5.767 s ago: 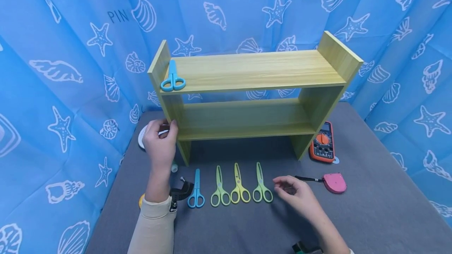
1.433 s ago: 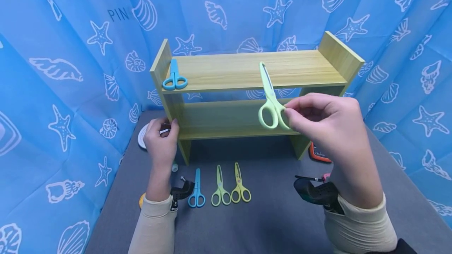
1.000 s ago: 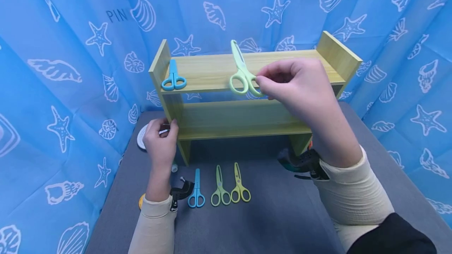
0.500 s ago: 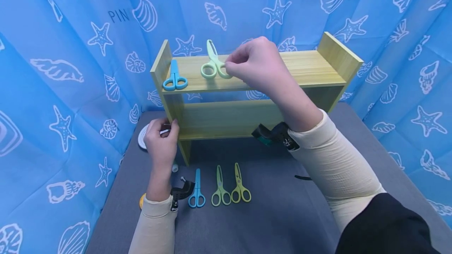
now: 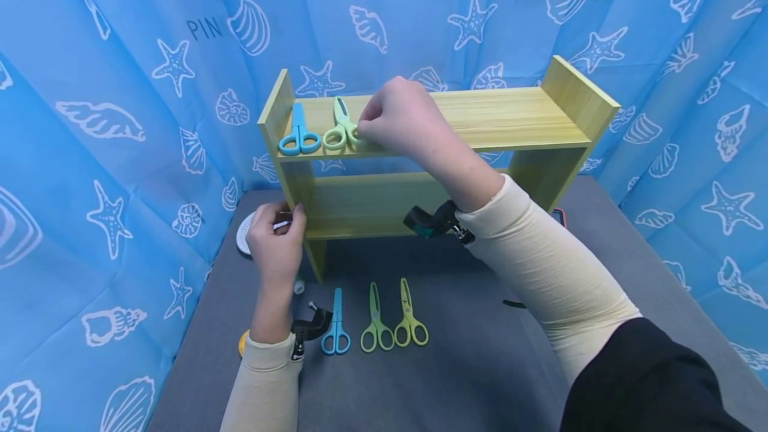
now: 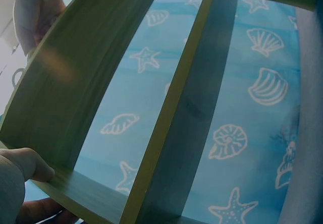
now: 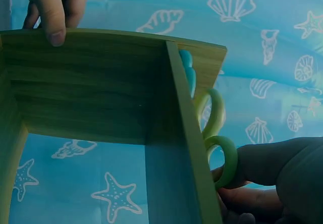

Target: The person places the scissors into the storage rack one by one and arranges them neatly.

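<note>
My left hand (image 5: 277, 252) grips the left side panel of a wooden shelf unit (image 5: 480, 115), thumb on the front edge. In the left wrist view the thumb (image 6: 33, 163) lies on the panel's inner face, other fingers outside. My right hand (image 5: 405, 115) pinches one handle ring of the light green scissors (image 5: 343, 119), which lie at the top board, blades pointing back. Blue scissors (image 5: 298, 125) lie just left of them. In the right wrist view, the green handle rings (image 7: 228, 158) project past the board's front edge, thumb and fingers at the lower ring.
On the grey table (image 5: 456, 365) lie blue scissors (image 5: 337, 315), green scissors (image 5: 375, 319) and yellow scissors (image 5: 408, 312) in a row. A white round object (image 5: 243, 235) is partly behind my left hand. A multimeter (image 5: 561, 217) is mostly hidden by my right sleeve.
My right hand has taken the light green scissors from the row's right end, carried them up and left, and lowered them to the top board beside the blue pair. My left hand stays put.
</note>
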Action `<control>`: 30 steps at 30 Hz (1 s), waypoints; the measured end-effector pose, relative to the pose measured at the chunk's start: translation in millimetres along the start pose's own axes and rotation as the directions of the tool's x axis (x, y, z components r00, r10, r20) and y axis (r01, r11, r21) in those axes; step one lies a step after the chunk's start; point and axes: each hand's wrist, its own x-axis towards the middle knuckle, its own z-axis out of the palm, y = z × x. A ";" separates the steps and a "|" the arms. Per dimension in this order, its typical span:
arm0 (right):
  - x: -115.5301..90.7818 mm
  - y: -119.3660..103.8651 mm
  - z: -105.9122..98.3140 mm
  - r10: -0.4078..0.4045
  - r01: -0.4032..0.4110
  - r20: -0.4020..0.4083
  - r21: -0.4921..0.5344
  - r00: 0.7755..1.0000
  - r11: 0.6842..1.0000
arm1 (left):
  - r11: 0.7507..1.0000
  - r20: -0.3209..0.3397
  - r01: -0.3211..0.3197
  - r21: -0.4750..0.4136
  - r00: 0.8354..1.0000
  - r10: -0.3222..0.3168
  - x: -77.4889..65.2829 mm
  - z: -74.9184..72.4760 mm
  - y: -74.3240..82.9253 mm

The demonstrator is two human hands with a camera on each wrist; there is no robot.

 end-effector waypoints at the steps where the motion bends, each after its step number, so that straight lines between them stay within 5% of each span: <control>1: 0.6 -0.3 1.4 -0.001 0.001 0.003 -0.010 1.000 1.000 | 1.000 0.001 -0.006 -0.005 1.000 0.006 -0.1 -0.1 0.1; 8: -5.1 2.0 4.6 -0.012 0.012 -0.013 -0.016 1.000 1.000 | 1.000 0.002 -0.018 -0.019 1.000 0.018 -0.3 -0.3 1.3; 17: -38.5 7.5 -10.8 -0.043 0.057 -0.170 0.078 0.984 0.995 | 1.000 0.002 -0.024 -0.003 1.000 0.024 0.4 -0.7 0.2; 30: -105.5 33.0 -8.4 -0.094 0.170 -0.400 0.159 0.912 0.973 | 1.000 -0.009 -0.014 0.004 1.000 0.014 -0.2 0.4 -1.3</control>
